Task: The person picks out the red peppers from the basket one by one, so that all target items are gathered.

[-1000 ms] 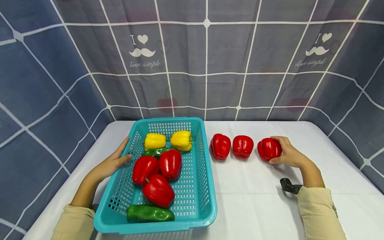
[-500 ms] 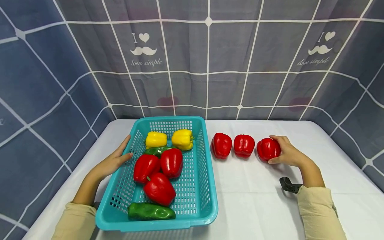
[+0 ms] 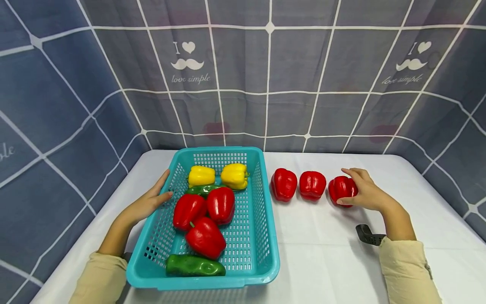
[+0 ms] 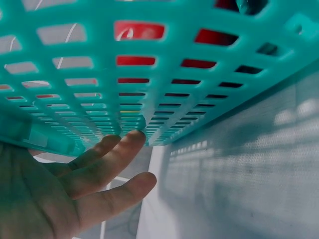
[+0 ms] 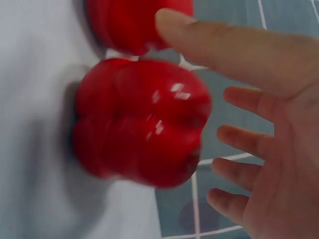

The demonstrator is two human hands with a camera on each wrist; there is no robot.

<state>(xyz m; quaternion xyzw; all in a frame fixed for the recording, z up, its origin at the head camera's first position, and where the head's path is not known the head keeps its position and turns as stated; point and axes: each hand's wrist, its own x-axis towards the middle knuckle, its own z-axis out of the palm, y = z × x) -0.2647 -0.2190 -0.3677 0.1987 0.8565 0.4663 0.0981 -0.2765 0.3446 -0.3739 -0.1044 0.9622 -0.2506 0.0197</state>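
In the head view my left hand (image 3: 146,204) rests at the left side of a turquoise basket (image 3: 270,236). Its thumb lies over the rim, and its straight, spread fingers (image 4: 112,164) lie outside the perforated wall. My right hand (image 3: 366,192) is beside and over the rightmost red bell pepper (image 3: 341,188), thumb and fingers spread wide. In the right wrist view that pepper (image 5: 142,122) is apart from the palm and fingers. Left of it lie two more red bell peppers (image 3: 312,185) (image 3: 284,185) on the white cloth.
Inside the basket are yellow bell peppers (image 3: 201,175) (image 3: 234,176), several red bell peppers (image 3: 206,237), a green pepper (image 3: 195,265) and another green one (image 3: 205,189), partly covered. A grey checked curtain (image 3: 243,76) stands behind the table (image 3: 315,261).
My right hand has let go of the rightmost red bell pepper, its fingers and thumb spreading apart. The pepper stays on the table. My left hand keeps its place on the basket; the head view shifts slightly.
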